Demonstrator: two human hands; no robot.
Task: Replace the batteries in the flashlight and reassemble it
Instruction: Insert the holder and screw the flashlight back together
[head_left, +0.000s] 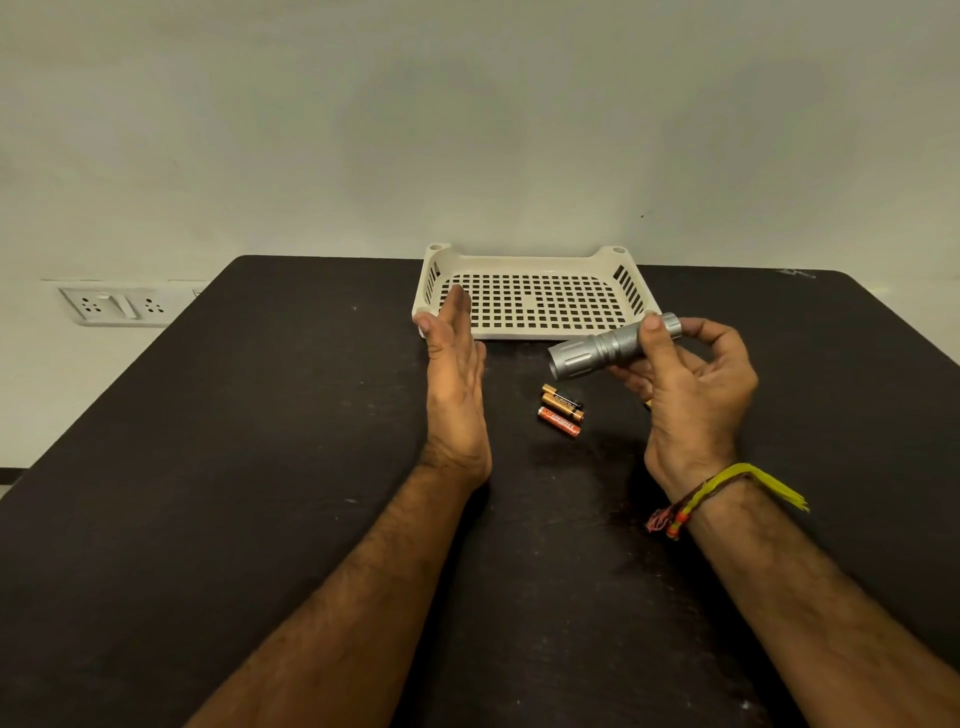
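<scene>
Two bare forearms reach in from the near edge over a dark tabletop w/ pale scuffs. R wrist carries a thread bracelet, yellow strands plus red and orange beads.

Left hand is held edge-on above the table, fingers straight and together, flat open, nothing in it. Its fingertips overlap the front-left corner of the tray in view; contact can't be told.

Between the hands, on the table: three small batteries lying side by side, touching, two gold/black and one orange, angled diagonally.

Right hand has the silver flashlight off the table, thumb on top of the knurled body, fingers curled under it, closed round the tail half. Lens end points left and slightly down, just above and beyond the batteries.

Farther back, a cream perforated plastic tray sits at the table's far edge, against the plain wall. Far left on the wall, a white socket/switch plate.
</scene>
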